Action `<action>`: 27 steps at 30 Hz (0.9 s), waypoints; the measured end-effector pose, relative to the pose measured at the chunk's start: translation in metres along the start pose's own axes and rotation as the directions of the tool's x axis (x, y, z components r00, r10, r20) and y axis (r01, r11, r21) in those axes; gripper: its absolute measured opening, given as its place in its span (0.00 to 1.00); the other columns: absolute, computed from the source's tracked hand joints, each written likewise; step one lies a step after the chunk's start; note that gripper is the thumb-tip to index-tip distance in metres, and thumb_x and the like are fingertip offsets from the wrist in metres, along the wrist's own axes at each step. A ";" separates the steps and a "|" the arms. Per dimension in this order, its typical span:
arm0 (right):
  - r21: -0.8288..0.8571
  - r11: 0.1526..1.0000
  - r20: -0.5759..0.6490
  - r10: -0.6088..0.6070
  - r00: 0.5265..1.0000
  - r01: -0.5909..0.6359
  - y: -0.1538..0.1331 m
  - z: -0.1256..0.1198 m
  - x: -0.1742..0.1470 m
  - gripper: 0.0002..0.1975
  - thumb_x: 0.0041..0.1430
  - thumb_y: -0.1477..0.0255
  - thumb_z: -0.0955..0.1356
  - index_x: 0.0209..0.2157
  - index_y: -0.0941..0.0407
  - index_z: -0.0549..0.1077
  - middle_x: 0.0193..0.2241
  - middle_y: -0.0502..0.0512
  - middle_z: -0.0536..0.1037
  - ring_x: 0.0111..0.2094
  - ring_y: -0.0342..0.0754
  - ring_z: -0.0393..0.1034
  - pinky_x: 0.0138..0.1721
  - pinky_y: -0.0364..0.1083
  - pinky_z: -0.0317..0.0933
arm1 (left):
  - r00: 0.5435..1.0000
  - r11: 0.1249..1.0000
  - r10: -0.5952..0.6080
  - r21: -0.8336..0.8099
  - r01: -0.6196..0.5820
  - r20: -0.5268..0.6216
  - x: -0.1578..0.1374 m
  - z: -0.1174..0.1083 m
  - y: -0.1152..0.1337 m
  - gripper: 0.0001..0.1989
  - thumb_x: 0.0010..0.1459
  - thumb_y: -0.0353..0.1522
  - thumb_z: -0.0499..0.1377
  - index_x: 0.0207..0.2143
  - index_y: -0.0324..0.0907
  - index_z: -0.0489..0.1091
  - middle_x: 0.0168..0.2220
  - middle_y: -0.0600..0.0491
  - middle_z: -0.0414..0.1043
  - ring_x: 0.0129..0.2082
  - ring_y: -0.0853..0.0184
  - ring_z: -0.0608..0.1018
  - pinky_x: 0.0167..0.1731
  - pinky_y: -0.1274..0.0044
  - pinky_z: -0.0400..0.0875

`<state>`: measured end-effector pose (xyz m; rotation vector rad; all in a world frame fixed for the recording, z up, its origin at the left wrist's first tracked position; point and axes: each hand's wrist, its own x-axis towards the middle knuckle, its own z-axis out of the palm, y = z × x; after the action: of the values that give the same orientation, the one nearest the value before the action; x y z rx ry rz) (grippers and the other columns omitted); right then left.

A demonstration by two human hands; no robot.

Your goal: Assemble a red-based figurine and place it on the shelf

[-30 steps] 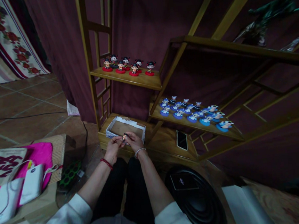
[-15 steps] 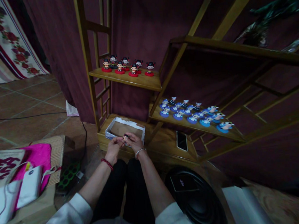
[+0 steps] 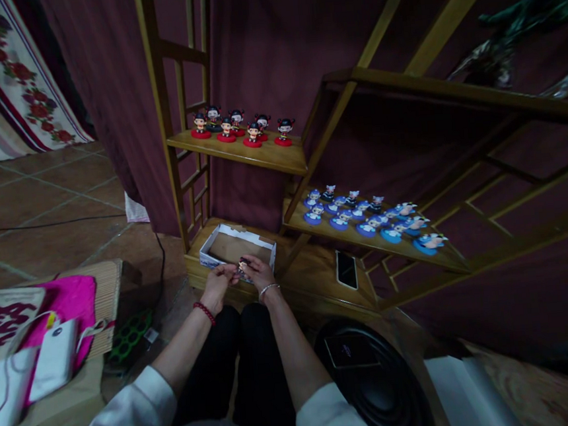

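Observation:
Just over the near edge of a white cardboard box [image 3: 209, 258], my two hands meet around a small dark-haired figurine [image 3: 243, 264]. The fingers of my right hand [image 3: 259, 272] are closed on its head and side. My left hand [image 3: 220, 283] is pinched close beside its lower part; what sits between those fingertips is too small to make out. On the upper left shelf [image 3: 239, 152] stand several similar figurines [image 3: 253, 133] on red bases. Blue-based figurines [image 3: 341, 218] stand in rows on the shelf to the right.
A phone [image 3: 346, 269] lies on the low wooden shelf right of the box. Beside my right leg is a round black stool [image 3: 379, 390] with a dark flat box on it. At left, a cardboard box [image 3: 102, 288] carries a pink cloth [image 3: 85, 296] and white devices [image 3: 55, 359].
My hands have shifted slightly, and the figurine has turned a little so more of its face shows. The shelves' figurines stand as before.

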<state>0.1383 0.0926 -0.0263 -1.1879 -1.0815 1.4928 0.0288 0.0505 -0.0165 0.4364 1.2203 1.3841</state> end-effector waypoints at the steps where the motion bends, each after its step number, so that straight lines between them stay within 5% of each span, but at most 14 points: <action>1: 0.002 1.000 -0.016 -0.003 1.000 0.003 0.002 -0.001 0.002 0.19 0.36 0.70 0.72 0.35 0.57 0.73 0.28 0.51 0.78 0.23 0.40 0.68 0.23 0.39 0.62 | 1.000 1.000 -0.005 0.011 0.006 -0.003 0.001 0.000 0.000 0.03 0.45 0.22 0.58 0.24 0.36 0.69 0.24 0.52 0.72 0.23 0.73 0.74 0.29 0.78 0.68; 15: -0.049 0.998 -0.152 0.035 0.988 -0.042 0.034 -0.021 0.032 0.18 0.33 0.70 0.73 0.32 0.58 0.75 0.27 0.53 0.79 0.26 0.45 0.72 0.23 0.40 0.64 | 0.999 0.989 0.019 0.149 -0.015 -0.029 0.023 0.001 -0.007 0.02 0.43 0.23 0.59 0.22 0.36 0.68 0.20 0.54 0.70 0.19 0.74 0.71 0.22 0.81 0.66; 27: -0.006 0.990 -0.171 0.135 0.976 -0.138 0.032 -0.024 0.035 0.16 0.35 0.71 0.73 0.30 0.57 0.71 0.26 0.49 0.77 0.26 0.44 0.73 0.21 0.38 0.65 | 0.990 0.939 0.131 0.326 -0.108 -0.050 0.052 0.000 -0.015 0.02 0.42 0.27 0.61 0.24 0.39 0.70 0.23 0.54 0.72 0.26 0.69 0.74 0.31 0.78 0.68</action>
<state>0.1536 0.1229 -0.0675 -1.4000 -0.9152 1.4569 0.0233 0.0932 -0.0488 0.7043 1.5081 1.3125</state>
